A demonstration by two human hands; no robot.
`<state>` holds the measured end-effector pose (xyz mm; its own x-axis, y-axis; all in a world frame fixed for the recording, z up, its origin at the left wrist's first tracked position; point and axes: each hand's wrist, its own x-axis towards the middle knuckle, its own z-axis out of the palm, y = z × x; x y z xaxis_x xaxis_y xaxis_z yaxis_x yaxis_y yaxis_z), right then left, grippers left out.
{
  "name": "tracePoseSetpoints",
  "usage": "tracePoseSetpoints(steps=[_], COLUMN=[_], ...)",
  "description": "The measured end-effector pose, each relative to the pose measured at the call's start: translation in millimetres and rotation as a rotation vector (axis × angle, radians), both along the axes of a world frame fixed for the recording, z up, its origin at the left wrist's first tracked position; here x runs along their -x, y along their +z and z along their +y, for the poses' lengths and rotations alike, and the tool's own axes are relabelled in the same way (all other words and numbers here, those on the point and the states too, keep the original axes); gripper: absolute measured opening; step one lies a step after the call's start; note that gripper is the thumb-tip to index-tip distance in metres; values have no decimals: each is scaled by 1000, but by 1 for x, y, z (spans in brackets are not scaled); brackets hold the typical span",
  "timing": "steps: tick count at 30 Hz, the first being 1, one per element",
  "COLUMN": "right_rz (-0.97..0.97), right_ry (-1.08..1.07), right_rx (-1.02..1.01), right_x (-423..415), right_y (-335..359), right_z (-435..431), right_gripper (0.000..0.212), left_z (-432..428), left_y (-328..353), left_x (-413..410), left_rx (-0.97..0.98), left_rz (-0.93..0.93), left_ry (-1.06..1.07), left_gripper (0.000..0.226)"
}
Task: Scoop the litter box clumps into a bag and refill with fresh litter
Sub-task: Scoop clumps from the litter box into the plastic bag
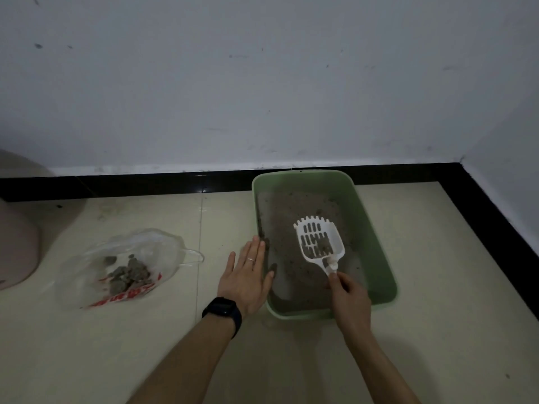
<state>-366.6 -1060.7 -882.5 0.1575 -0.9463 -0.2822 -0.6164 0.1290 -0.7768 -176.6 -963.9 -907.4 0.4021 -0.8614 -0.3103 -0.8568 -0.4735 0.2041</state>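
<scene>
A green litter box (376,246) stands on the tiled floor near the wall, with grey-brown litter (284,225) spread thin over its bottom. My right hand (348,293) grips the handle of a white slotted scoop (319,242), held over the litter with some dark bits on it. My left hand (248,272) lies flat with straight fingers against the box's left rim. To the left, a clear plastic bag (131,263) with red print lies open on the floor and holds several grey clumps (128,275).
A pink rounded object (16,246) sits at the far left edge. A black skirting strip (145,185) runs along the white wall and turns at the right corner. Beige floor tiles (437,330) surround the box.
</scene>
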Motion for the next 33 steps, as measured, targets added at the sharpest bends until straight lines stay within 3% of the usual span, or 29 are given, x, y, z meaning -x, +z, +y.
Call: tracePoseSetpoints(steps=[10,18,26,29,33], right_rz=[19,-65,-74,-17,222], right_ry=[128,366,609,691,864], right_rx=[59,36,-24,-19,111], right_x=[-21,-113,-195,-215,-238], right_y=[22,45,37,21,5], right_z=[2,34,94,113,132], right_gripper=[20,24,22,23,29], left_z=[13,112,212,224,230], left_y=[30,47,22,14,6], left_x=[-55,-180,-228,-234,-237], left_rx=[-18,-92,-108,-83,-39], left_rz=[-6,-132,-43,-14,66], left_ry=[-74,305,651,685,710], left_gripper=[64,65,79,85,94])
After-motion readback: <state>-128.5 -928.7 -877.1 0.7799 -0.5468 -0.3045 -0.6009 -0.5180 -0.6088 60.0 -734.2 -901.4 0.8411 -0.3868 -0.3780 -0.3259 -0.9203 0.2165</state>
